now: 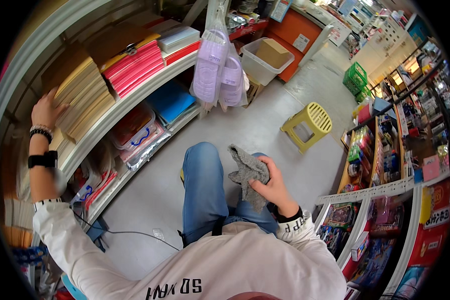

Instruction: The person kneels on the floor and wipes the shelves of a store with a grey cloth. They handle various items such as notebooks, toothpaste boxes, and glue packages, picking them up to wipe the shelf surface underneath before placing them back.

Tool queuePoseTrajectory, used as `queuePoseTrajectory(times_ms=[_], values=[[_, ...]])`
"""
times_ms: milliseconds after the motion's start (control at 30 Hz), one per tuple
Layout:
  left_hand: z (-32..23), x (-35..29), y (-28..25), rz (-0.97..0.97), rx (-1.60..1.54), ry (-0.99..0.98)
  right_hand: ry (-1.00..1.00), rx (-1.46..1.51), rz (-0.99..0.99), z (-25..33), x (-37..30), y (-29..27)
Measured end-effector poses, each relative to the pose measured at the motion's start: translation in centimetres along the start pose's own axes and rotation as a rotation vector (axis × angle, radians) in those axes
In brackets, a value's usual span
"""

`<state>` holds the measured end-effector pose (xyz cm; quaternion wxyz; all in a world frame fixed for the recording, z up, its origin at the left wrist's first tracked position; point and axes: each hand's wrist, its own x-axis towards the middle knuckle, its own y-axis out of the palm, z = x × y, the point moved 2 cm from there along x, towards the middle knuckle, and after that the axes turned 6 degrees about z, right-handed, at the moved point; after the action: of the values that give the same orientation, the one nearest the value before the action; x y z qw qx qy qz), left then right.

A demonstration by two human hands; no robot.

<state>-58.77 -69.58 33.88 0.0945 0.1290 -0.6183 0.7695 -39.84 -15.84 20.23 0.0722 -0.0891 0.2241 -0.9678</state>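
My right hand (271, 186) is closed around a crumpled grey cloth (248, 172), which hangs over my knees. On the upper shelf at the left, my left hand (47, 109) rests against the side of a tall stack of brown paper envelopes (85, 100). Its fingers are spread apart along the stack's left edge. Beside that pile lies a stack of bright pink paper (135, 67), with a black binder clip (130, 49) on top. White paper (179, 36) is piled farther along the same shelf.
Lilac slippers (210, 70) hang in clear plastic at the shelf's end. A yellow stool (309, 122) stands on the grey floor, near a clear bin (265, 65) holding a cardboard box. Blue folders (170, 101) fill the lower shelf. A black cable (130, 232) crosses the floor. Stocked racks (375, 150) line the right.
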Motion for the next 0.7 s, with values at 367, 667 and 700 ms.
queuePoseTrajectory(times_ms=[367, 667, 700], values=[[0.3, 0.6, 1.1, -0.047, -0.098, 0.012, -0.495, -0.164, 0.135, 9.0, 12.6, -2.7], [-1.2, 0.0, -0.5, 0.011, -0.04, -0.006, -0.734, -0.284, 0.006, 10.1, 27.7, 1.6], [-1.4, 0.1, -0.7, -0.007, -0.05, -0.018, -0.758, -0.228, -0.048, 9.9, 30.7, 1.9]])
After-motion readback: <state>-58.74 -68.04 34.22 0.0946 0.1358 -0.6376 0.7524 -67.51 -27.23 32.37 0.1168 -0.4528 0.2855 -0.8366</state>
